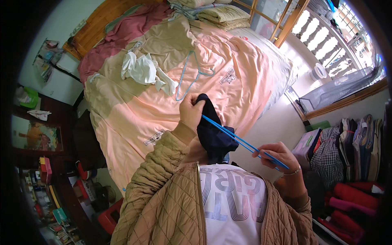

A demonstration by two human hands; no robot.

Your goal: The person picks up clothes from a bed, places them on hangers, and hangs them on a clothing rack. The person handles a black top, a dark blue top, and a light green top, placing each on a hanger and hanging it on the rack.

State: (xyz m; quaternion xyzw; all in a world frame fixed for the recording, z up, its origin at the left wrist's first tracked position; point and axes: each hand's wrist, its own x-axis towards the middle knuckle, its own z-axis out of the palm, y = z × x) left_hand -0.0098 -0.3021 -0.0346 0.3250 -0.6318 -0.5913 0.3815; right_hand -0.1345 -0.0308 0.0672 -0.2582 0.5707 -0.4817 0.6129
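Note:
My left hand [191,111] grips the upper edge of a dark navy cloth garment [214,139], which hangs down in front of my chest. A blue clothes hanger [228,132] runs slantwise across the garment, its far end at the cloth near my left hand. My right hand [277,156] is closed around the hanger's other end, at the lower right. Beyond my hands, a light blue wire hanger [184,76] lies on the pink and beige bedspread [128,113]. To its left lies a crumpled white cloth garment [142,69].
Folded quilts [225,15] are stacked at the bed's far edge. Clothes hang on the right [352,147], above red folded textiles [355,196]. A dark cabinet with small items [56,183] stands at left. A white bucket [319,72] is beyond the wooden door frame.

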